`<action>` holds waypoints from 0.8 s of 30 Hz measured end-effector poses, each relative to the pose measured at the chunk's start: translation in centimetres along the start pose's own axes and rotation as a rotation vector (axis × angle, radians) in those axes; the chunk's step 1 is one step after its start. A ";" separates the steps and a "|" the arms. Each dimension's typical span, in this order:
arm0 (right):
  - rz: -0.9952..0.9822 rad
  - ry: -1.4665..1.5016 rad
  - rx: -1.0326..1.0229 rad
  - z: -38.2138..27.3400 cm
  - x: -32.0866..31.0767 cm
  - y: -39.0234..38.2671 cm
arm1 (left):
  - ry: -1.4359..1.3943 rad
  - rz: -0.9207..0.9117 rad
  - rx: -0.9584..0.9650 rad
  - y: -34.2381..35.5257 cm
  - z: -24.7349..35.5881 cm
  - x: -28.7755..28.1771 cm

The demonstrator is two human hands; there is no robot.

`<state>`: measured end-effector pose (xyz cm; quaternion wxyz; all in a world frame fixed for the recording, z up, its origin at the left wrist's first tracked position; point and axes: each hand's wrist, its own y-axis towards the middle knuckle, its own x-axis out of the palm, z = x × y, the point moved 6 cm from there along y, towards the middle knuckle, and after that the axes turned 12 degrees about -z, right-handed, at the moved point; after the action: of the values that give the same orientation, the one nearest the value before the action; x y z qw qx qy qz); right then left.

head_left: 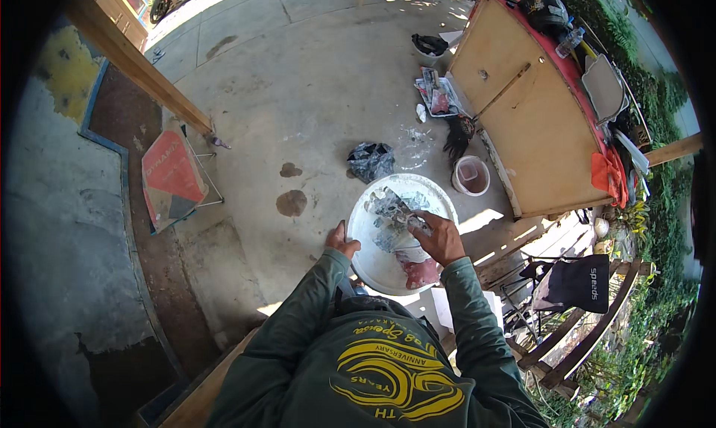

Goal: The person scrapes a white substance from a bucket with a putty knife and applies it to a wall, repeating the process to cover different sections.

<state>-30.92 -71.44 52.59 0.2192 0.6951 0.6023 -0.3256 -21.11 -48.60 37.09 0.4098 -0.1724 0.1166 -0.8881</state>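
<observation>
Inside the white basin [367,262], the right hand [440,238] pinches a smeared scraper [396,206], its long axis slanting from the fingers toward the basin's far-left rim; the left hand [342,243] clasps the basin's left edge.

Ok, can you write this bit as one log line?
left hand: at rim of white basin | right hand: gripping scraper-like tool over basin | nearby: dark plastic bag, small tub
</observation>
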 end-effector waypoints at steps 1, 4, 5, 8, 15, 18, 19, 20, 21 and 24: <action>-0.014 0.003 0.009 -0.1 0.2 0.3 | 0.050 0.003 -0.028 -0.1 -0.2 0.0; -0.023 0.057 0.020 -0.3 1.2 0.9 | -0.004 0.061 0.003 0.3 -0.9 -0.6; -0.039 0.109 0.021 -0.3 1.6 1.0 | -0.005 0.062 0.004 0.3 -1.0 -1.0; -0.032 0.149 -0.031 0.0 2.4 0.5 | -0.056 -0.030 0.044 0.2 1.5 0.2; -0.043 0.155 0.130 1.0 -2.5 -4.7 | -0.170 -0.003 0.017 -1.2 2.8 -1.7; -0.007 0.060 0.171 2.9 -4.9 -7.0 | -0.234 0.006 0.109 -2.0 4.7 -2.1; 0.015 0.054 0.161 3.3 -5.3 -7.4 | -0.274 -0.022 0.105 -2.3 5.2 -1.9; 0.019 0.052 0.169 3.9 -5.5 -7.8 | -0.276 -0.030 0.101 -2.5 5.5 -1.6; 0.010 0.005 0.205 4.0 -5.7 -7.8 | -0.276 -0.042 0.125 -2.8 6.0 -1.6; -0.002 -0.067 0.280 3.7 -5.9 -7.5 | -0.266 -0.063 0.123 -3.1 6.4 -1.4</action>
<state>-39.33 -76.74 54.89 0.1398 0.7071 0.5437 -0.4299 -19.84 -45.93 43.76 0.4033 -0.2667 0.0014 -0.8753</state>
